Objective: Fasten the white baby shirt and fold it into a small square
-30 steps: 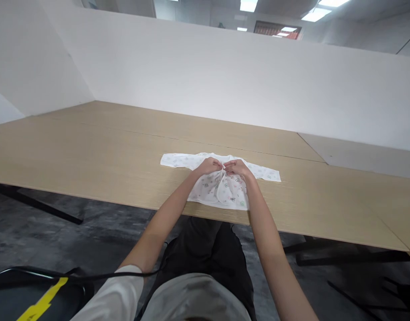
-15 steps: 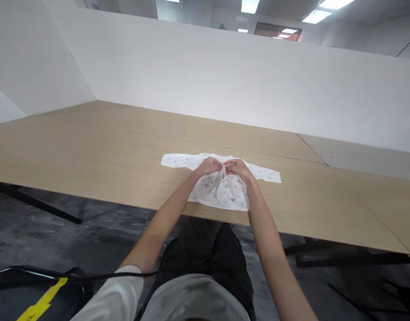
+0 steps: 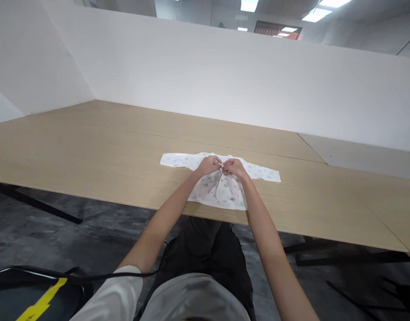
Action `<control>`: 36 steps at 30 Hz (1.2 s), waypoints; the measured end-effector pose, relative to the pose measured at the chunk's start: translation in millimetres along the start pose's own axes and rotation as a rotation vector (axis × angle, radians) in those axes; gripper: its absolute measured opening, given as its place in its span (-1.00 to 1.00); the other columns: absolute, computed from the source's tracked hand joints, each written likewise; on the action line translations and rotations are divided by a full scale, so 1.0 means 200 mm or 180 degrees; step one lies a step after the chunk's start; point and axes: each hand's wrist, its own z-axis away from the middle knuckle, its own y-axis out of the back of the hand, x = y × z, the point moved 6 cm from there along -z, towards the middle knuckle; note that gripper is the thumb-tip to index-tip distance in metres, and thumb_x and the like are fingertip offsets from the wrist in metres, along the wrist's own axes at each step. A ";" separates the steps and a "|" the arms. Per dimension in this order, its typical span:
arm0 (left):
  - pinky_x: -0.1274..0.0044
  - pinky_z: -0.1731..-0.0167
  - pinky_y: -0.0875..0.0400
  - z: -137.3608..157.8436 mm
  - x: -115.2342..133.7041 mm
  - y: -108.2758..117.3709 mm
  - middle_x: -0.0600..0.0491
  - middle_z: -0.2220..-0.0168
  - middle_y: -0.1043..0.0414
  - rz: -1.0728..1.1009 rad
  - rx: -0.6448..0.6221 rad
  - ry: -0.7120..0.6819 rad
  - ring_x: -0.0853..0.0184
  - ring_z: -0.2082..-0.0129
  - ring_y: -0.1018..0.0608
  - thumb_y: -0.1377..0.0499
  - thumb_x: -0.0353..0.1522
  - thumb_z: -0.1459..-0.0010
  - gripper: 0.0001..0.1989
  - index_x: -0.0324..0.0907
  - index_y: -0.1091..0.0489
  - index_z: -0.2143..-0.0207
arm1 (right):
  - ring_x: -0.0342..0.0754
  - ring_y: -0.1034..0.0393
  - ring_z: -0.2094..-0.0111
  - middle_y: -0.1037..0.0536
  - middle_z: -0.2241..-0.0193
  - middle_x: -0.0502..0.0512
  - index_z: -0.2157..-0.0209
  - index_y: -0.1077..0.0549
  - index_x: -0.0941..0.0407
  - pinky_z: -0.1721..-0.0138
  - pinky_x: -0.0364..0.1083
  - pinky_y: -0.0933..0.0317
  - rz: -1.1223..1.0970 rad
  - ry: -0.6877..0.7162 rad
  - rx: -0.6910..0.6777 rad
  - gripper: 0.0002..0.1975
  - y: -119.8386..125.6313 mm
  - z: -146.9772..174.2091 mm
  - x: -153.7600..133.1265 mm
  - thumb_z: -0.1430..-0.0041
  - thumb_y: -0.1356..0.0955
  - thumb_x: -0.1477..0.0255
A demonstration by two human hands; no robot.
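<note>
One long wooden table (image 3: 91,147) fills most of your view, running from the left edge to the right, with a white partition wall (image 3: 205,76) standing along its far side. A paler grey panel (image 3: 365,156) adjoins the tabletop at the far right. Below the near edge you see dark carpeted floor (image 3: 58,223), black table legs, and at the lower left a black chair seat (image 3: 31,290) bearing a yellow marking, with a black cable (image 3: 101,276) trailing across it.

On the table, near its front edge and directly ahead of you, lies a small white printed baby garment (image 3: 221,180). It rests flat, sleeves spread out to the left and right, its lower hem close to the table edge.

Both of your hands sit on the garment's upper middle, close to the neckline, fingertips almost touching each other. Your left hand (image 3: 209,165) is curled, fingers pinching the fabric at the centre opening. Your right hand (image 3: 235,167) is likewise curled and pinches the fabric just beside it. What exactly sits between the fingertips is too small to tell.
</note>
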 end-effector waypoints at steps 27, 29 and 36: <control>0.59 0.46 -0.25 0.02 -0.04 -0.04 0.09 0.53 -0.49 0.0080 -0.1346 -0.0323 0.39 0.50 -0.44 -0.23 -0.28 0.14 -0.81 -0.19 -0.57 0.49 | -0.26 -0.16 0.71 -0.33 0.75 -0.03 0.66 -0.43 0.22 0.67 -0.26 -0.10 0.1159 0.0294 -0.0534 -0.80 0.01 0.07 -0.06 0.03 -0.38 0.45; 0.60 0.47 -0.23 0.04 -0.01 -0.06 0.11 0.56 -0.47 0.0290 -0.1616 -0.0384 0.41 0.52 -0.40 -0.24 -0.28 0.16 -0.81 -0.19 -0.57 0.50 | -0.26 -0.13 0.73 -0.32 0.76 0.00 0.70 -0.41 0.22 0.68 -0.24 -0.06 0.1315 0.0164 -0.0861 -0.70 0.00 0.09 -0.06 0.04 -0.42 0.34; 0.63 0.56 -0.08 0.04 0.00 -0.12 0.18 0.65 -0.28 -0.0062 -0.2015 -0.0540 0.49 0.59 -0.27 -0.30 -0.29 0.22 -0.74 -0.21 -0.58 0.40 | -0.29 -0.05 0.75 -0.28 0.77 -0.06 0.60 -0.48 0.24 0.71 -0.23 0.04 0.1779 -0.0263 -0.1763 -0.67 -0.05 0.14 0.00 0.13 -0.47 0.22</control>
